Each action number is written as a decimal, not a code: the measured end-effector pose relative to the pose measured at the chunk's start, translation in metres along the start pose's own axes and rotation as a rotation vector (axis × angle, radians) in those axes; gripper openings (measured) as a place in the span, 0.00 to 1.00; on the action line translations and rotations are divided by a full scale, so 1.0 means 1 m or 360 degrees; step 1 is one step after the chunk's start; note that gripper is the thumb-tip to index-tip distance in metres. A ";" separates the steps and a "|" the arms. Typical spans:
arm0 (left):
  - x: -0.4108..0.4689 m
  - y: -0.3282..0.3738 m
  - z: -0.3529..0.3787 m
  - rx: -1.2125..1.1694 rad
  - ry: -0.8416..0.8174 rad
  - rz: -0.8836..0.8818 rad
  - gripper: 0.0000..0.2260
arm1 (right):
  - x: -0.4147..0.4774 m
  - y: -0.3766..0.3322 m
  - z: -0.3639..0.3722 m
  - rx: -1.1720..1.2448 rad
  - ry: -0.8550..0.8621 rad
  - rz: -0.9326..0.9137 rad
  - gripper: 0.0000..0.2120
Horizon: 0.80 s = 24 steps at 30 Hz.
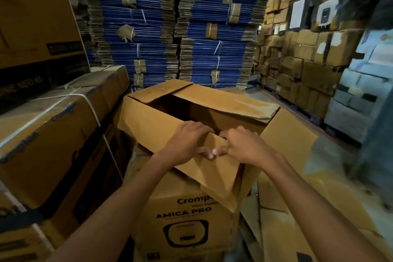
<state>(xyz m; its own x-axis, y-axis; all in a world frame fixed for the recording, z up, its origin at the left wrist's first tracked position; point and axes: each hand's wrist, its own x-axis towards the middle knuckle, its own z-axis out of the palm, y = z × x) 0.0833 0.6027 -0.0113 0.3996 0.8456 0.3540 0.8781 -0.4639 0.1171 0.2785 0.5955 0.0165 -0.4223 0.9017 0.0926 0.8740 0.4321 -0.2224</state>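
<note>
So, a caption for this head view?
Left hand and right hand grip the near flap of an open brown cardboard box before stacked blue cartons.

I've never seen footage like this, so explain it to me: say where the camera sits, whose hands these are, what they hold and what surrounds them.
There is no machine here: a person works with bare hands, and the one picture comes from a wide-angle camera on their head, looking forward and down. The left hand and right hand sit side by side, fingers curled over the edge of the near flap of an open cardboard box. Below it is a printed carton marked AMICA PRO. Strapped cartons stand to the left, tall blue stacks of flattened cardboard behind, more brown cartons to the right, and loose cardboard sheets lie low on the right.
</note>
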 end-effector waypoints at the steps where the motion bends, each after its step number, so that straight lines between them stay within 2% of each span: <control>1: -0.001 -0.007 -0.002 0.0049 -0.0050 -0.0040 0.30 | -0.003 0.004 -0.001 -0.0038 -0.0006 0.0022 0.19; 6: -0.003 -0.044 -0.021 0.0189 -0.0169 -0.0243 0.33 | -0.016 0.032 -0.010 -0.0194 0.0035 0.0151 0.14; 11: -0.007 -0.058 -0.018 0.0330 -0.0103 -0.0383 0.29 | -0.019 0.079 -0.019 -0.0252 0.0211 0.0424 0.10; 13: -0.004 -0.039 -0.007 0.0326 0.0019 -0.0354 0.26 | -0.012 0.080 -0.018 -0.0367 0.0288 0.0380 0.09; 16: 0.003 -0.001 0.010 0.0305 0.0107 -0.0318 0.25 | 0.010 0.056 -0.002 -0.0208 0.0313 0.0157 0.17; 19: 0.007 0.014 0.014 0.0371 0.0085 -0.0347 0.24 | 0.033 0.036 0.024 -0.0128 0.0451 0.0059 0.22; 21: 0.003 0.006 0.005 0.0434 0.0031 -0.0426 0.22 | 0.037 0.034 0.036 -0.0084 0.0583 0.0093 0.21; 24: -0.001 -0.003 -0.008 0.0315 -0.0019 -0.0579 0.24 | 0.035 0.042 0.049 -0.0080 0.0766 0.0089 0.20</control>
<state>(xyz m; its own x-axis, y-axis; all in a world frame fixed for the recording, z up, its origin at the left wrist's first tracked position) 0.0778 0.6011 -0.0049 0.0557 0.9486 0.3115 0.9958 -0.0754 0.0515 0.2883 0.6448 -0.0372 -0.2258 0.8221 0.5226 0.9077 0.3724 -0.1936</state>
